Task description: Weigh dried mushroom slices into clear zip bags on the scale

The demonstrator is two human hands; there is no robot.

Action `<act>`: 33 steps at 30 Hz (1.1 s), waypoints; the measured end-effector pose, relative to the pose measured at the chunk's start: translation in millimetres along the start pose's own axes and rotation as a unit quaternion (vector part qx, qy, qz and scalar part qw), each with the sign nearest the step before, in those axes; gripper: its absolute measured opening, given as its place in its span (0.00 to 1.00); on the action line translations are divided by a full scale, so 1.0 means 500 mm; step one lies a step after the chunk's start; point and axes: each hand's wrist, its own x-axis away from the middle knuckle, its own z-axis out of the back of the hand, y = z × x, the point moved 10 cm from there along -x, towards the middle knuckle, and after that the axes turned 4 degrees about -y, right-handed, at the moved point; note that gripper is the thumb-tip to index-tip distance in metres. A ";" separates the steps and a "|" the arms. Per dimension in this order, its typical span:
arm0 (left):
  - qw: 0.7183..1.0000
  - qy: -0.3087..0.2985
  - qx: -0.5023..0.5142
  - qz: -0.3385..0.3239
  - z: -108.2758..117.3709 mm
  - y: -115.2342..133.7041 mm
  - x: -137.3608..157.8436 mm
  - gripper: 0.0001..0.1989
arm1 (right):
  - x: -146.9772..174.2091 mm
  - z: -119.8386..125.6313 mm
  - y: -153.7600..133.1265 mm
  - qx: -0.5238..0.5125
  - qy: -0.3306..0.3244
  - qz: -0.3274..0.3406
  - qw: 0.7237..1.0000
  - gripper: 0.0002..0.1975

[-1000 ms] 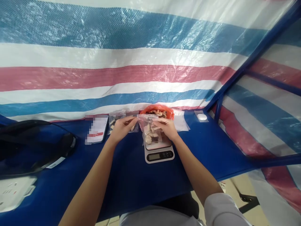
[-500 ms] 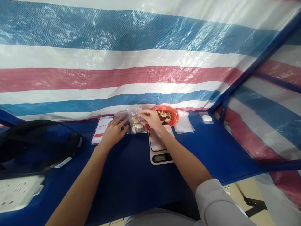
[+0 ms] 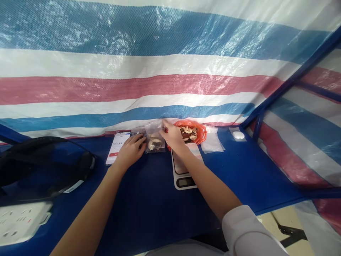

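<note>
"Head view: found the bag (image 3: 155,138) where?"
"Found on the table (image 3: 149,195), near the striped sheet (image 3: 106,89), between the two hands. Saw pale and dark pieces (image 3: 154,145) through the plastic."
"Held how?"
"Saw the right hand (image 3: 173,137) at the bag's upper right edge, thumb and forefinger bent; could not tell whether pinching or merely touching. Saw the left hand (image 3: 130,151) palm down, fingers loosely spread over a second bag (image 3: 138,131), just right of the phone (image 3: 117,145)."
"Judged as which step?"
"Took it for settling the bag beside the second one. Judged a release to call for a light touch, without dragging the plastic or nudging the neighbour."
"Noticed what farther out?"
"Saw the scale (image 3: 179,165) partly under the right forearm (image 3: 205,177); beyond it, a red bag (image 3: 204,138) of similar pieces; farther right, clear bags (image 3: 211,140), then a white oval thing (image 3: 238,135). Saw headgear (image 3: 29,156) at far left, near a socket block (image 3: 23,220)."
</note>
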 end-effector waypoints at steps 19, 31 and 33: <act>1.000 -0.008 0.008 0.003 -0.033 -0.020 -0.016 0.24 | 0.070 -0.122 -0.075 0.238 -0.101 0.200 0.945 0.24; 0.999 0.038 0.024 0.014 0.013 0.022 -0.016 0.22 | 0.101 -0.076 -0.099 0.236 -0.083 0.227 0.941 0.22; 0.998 0.054 0.021 0.011 0.023 0.051 -0.011 0.21 | 0.122 -0.055 -0.104 0.232 -0.083 0.237 0.940 0.22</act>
